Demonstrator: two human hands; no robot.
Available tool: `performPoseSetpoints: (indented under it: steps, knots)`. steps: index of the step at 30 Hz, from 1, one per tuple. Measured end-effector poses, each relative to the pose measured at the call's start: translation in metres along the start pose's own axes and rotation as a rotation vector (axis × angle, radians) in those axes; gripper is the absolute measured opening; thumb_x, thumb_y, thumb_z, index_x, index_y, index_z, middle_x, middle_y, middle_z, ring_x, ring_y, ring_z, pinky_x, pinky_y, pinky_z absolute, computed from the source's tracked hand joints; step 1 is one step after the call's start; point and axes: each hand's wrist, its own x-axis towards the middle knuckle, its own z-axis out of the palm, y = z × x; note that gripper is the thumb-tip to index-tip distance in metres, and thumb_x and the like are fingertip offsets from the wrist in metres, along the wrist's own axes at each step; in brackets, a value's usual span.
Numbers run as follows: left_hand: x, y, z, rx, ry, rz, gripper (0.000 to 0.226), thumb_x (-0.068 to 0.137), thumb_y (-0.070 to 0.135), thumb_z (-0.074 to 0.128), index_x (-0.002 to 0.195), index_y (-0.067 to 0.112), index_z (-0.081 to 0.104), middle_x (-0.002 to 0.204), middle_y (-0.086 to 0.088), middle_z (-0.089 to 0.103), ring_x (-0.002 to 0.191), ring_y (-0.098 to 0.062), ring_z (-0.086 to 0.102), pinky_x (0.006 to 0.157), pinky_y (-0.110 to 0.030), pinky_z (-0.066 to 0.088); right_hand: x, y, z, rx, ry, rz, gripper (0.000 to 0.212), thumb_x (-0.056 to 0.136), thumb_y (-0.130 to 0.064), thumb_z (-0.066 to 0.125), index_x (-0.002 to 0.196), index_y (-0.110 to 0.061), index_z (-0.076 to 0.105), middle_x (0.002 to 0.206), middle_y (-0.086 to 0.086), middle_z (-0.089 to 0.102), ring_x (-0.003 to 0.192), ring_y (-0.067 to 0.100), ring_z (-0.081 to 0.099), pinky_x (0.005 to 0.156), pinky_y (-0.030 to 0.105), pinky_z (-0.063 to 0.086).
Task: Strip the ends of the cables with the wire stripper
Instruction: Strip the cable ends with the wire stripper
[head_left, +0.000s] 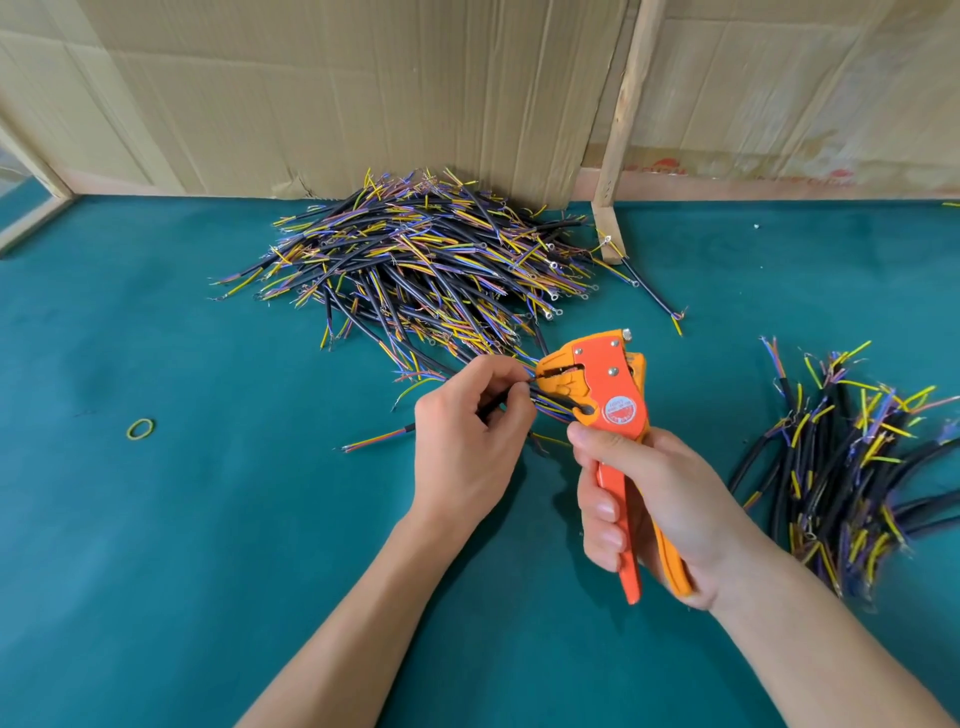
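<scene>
The left hand (467, 431) pinches 1 cable (498, 402) between thumb and fingertips, and the right hand (654, 499) is wrapped around the handles of the stripper (605, 387), head up. The cable's long axis runs roughly left to right, pointing from the left hand straight at the stripper's mouth, which opens toward that hand. Its end sits right at the mouth; whether it is already seated between the blades I cannot tell. The coming squeeze looks to depend on that end staying in line with the slot, so the left hand does the aiming and the right only has to close.

Just behind the hands lies a big pile (415, 265) of cables on the green tabletop (156, 545). A smaller heap (841, 467) lies to the right, well apart. A rubber band (140, 429) lies off to the left.
</scene>
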Motion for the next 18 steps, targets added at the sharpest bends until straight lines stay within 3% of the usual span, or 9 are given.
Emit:
performPoseSetpoints:
  steps: [5,9,13,16,18]
  knots:
    - [0.001,0.0002,0.0002,-0.005,0.033,-0.03,0.018,0.088,0.001,0.064,0.084,0.018,0.066,0.071,0.003,0.062,0.061,-0.022,0.053,0.059,-0.03,0.047,-0.0008,-0.0015,-0.0035,-0.001,-0.122,-0.002,0.014,0.083,-0.02,0.074,0.084,-0.009,0.065,0.076,0.027,0.059,0.059,0.036,0.057,0.057,0.044,0.055]
    - [0.0006,-0.0002,0.0003,-0.027,0.03,-0.04,0.016,0.088,0.001,0.067,0.083,0.016,0.066,0.07,0.005,0.063,0.06,-0.016,0.054,0.059,-0.024,0.047,0.0007,0.0003,-0.0072,0.049,-0.135,0.0,0.021,0.081,-0.014,0.073,0.098,-0.004,0.065,0.09,0.035,0.065,0.073,0.043,0.065,0.069,0.05,0.058]
    - [0.0019,0.0006,0.0007,-0.03,0.015,-0.035,0.019,0.09,0.001,0.069,0.082,0.018,0.066,0.068,0.003,0.062,0.058,-0.004,0.049,0.059,-0.015,0.043,0.0002,-0.0008,-0.0086,0.057,-0.154,0.0,0.022,0.082,-0.014,0.071,0.101,-0.004,0.068,0.096,0.036,0.067,0.077,0.044,0.067,0.071,0.05,0.059]
    - [0.0025,0.0002,0.0001,-0.013,0.001,-0.022,0.015,0.092,0.005,0.066,0.084,0.017,0.067,0.065,0.0,0.057,0.056,-0.008,0.045,0.055,-0.02,0.04,0.0009,-0.0001,-0.0068,0.041,-0.133,0.001,0.031,0.081,-0.014,0.071,0.108,0.0,0.064,0.096,0.037,0.067,0.076,0.043,0.067,0.071,0.05,0.059]
    - [0.0031,-0.0004,-0.0011,-0.026,-0.004,-0.012,0.013,0.094,0.008,0.062,0.084,0.016,0.064,0.064,-0.005,0.053,0.057,-0.021,0.044,0.055,-0.028,0.039,0.0016,0.0,-0.0062,0.035,-0.117,-0.002,0.035,0.08,-0.014,0.071,0.11,0.001,0.061,0.095,0.037,0.067,0.075,0.043,0.067,0.071,0.05,0.059]
